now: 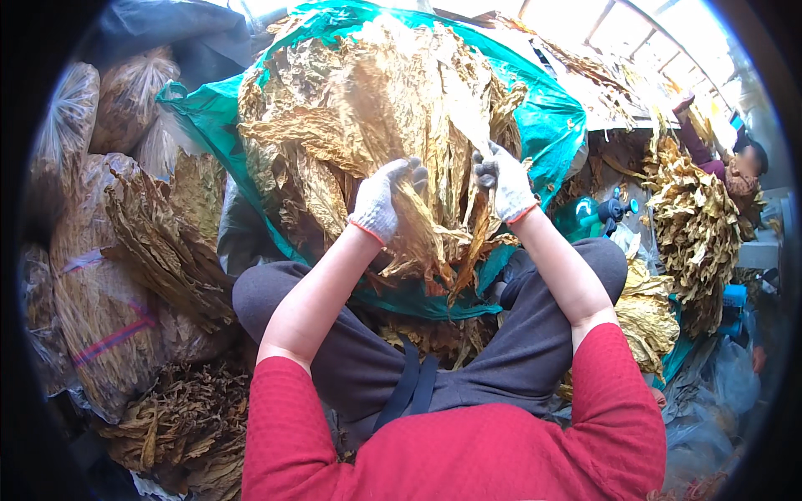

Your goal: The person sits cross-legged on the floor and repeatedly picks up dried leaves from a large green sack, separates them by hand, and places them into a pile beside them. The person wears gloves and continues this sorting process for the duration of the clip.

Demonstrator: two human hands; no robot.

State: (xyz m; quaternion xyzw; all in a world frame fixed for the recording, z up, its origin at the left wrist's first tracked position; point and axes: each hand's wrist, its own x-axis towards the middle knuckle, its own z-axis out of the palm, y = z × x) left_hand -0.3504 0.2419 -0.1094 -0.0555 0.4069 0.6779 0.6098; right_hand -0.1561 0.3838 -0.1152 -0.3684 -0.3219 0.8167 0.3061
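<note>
A large heap of dried tobacco leaves (301, 87) lies before me on a green plastic sheet (551, 119). My left hand (381, 197), in a white knit glove with grey fingertips, is shut on a tan tobacco leaf (369, 103) whose upper part is blurred. My right hand (506, 181), gloved alike, pinches a pale leaf (463, 106), washed out by bright light. A narrow brown leaf (479, 235) hangs just below the right fingers; whether that hand holds it too is unclear. Both hands are over the near side of the heap, a short way apart.
Clear plastic bags of leaves (106, 263) crowd the left, with loose leaves (169, 244) against them. Darker leaves (182, 419) lie lower left. At right are a green bottle (576, 216), a tall leaf stack (692, 219) and, beyond it, another person (742, 175).
</note>
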